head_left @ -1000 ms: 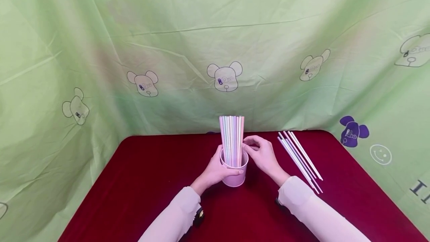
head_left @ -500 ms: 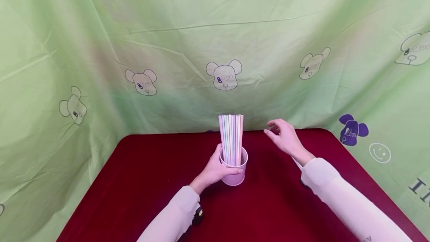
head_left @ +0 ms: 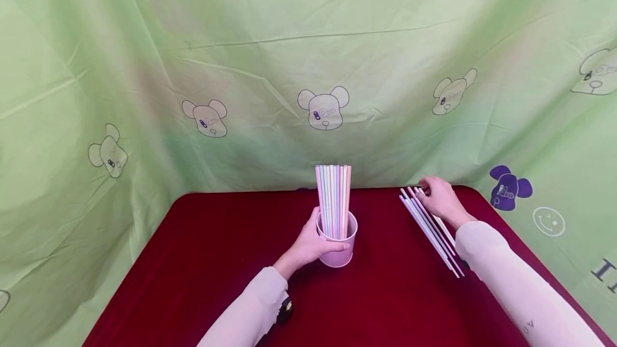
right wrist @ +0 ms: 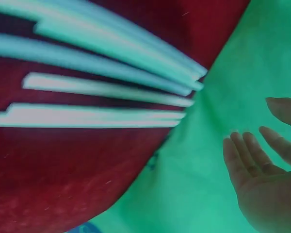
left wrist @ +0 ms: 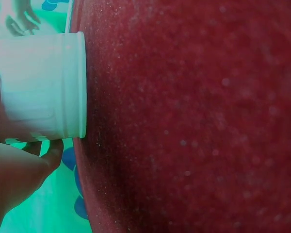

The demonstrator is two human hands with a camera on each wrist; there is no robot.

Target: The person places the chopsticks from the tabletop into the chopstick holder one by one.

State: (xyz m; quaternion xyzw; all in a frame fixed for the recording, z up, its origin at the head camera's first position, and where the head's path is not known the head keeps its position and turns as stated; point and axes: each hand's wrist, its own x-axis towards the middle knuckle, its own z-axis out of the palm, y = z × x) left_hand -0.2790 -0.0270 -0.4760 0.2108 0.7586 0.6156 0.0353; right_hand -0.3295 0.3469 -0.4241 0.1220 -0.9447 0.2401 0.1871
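My left hand [head_left: 308, 242] grips a small pale pink cup [head_left: 337, 257] on the table, thumb across its near side. A bundle of pastel straws [head_left: 332, 197] stands upright in the cup. In the left wrist view the cup [left wrist: 43, 87] lies sideways in frame, with left fingers [left wrist: 51, 155] at its wall. My right hand [head_left: 441, 200] is over the far end of several loose straws [head_left: 429, 229] at the table's right. In the right wrist view, the right hand [right wrist: 269, 179] has its fingers spread, apart from the tips of the loose straws [right wrist: 106, 90].
A dark red cloth [head_left: 231, 261] covers the table. Behind it and at both sides hangs a green curtain [head_left: 260, 149] printed with bear heads. The loose straws lie slanted, close to the table's back right edge.
My right hand has left the cup and moved right to the loose straws, which its forearm covered half a second ago. The left hand and cup have stayed in place.
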